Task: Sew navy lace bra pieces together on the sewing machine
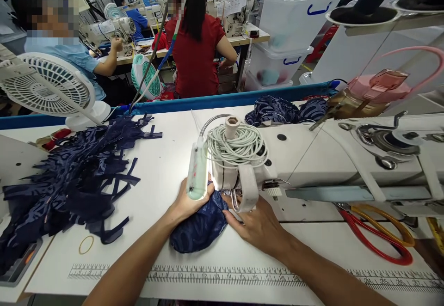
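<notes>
A small piece of dark blue patterned fabric (199, 226) lies bunched on the white table under the head of a white sewing machine (312, 158). My left hand (189, 202) rests on its far left side, fingers curled over the cloth behind the machine's lamp (197, 173). My right hand (255, 223) lies on the fabric's right edge, fingers pressed down near the needle and presser foot (236, 199). Both hands hold the cloth at the needle; the fingertips are partly hidden by the lamp and machine head.
A heap of dark blue fabric pieces (69, 181) covers the table's left. A white desk fan (48, 88) stands behind it. Red and orange scissors (378, 236) lie at the right. A ruler strip (243, 276) runs along the front edge. Other people sew at tables beyond.
</notes>
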A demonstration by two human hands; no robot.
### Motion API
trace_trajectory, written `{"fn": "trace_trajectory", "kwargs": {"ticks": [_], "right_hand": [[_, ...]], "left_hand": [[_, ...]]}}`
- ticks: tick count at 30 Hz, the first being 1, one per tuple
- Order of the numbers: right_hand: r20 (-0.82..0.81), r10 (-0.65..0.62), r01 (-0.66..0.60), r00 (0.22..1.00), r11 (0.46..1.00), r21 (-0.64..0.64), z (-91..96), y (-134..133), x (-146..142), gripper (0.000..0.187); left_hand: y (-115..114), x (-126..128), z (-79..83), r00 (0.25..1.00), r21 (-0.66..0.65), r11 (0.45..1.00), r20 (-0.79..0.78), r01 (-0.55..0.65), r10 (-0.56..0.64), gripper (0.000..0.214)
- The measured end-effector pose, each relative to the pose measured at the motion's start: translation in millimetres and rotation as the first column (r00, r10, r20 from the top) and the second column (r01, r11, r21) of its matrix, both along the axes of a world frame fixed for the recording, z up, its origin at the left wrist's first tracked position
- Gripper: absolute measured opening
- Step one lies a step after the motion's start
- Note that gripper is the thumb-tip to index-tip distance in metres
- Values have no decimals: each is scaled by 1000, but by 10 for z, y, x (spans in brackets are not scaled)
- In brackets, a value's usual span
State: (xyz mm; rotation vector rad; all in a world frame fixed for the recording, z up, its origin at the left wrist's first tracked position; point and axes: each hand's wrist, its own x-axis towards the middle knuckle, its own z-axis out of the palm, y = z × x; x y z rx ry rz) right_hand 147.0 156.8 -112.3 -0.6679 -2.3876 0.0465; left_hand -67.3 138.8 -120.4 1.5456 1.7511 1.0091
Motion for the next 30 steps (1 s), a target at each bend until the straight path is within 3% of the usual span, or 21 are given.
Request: {"fn": "trace_trajectory", "kwargs": {"ticks": [2,5,9,20,24,26,30], "right_hand": [[-102,-22,22,995,1000,-1,-9,48,42,11],[-198,-89,93,976,996,14,-20,130,107,17],[-197,-106,106,975,994,-9,-20,179,132,24],[-222,-69,80,973,996,43,13,163,99,20],[-112,42,-40,993,999,14,20,108,70,17],[-6,83,-83,997,996,-14,26,78,53,25],[94,56,-57,994,998,4,23,55,39,39]], "left_hand": [[16,-3,-20,1000,-14,1000,-11,7,-7,12],[38,-1,-43,1000,-33,999,-29,5,-6,11],[49,7,-15,999,-54,998,-48,-11,8,13],[-5,35,125,997,-90,996,-74,24,-30,7],[-20,50,125,997,-92,996,-67,22,-28,6],[-23,51,127,998,-90,996,-62,22,-27,6],[-18,43,131,999,-80,997,-48,15,-19,9]]}}
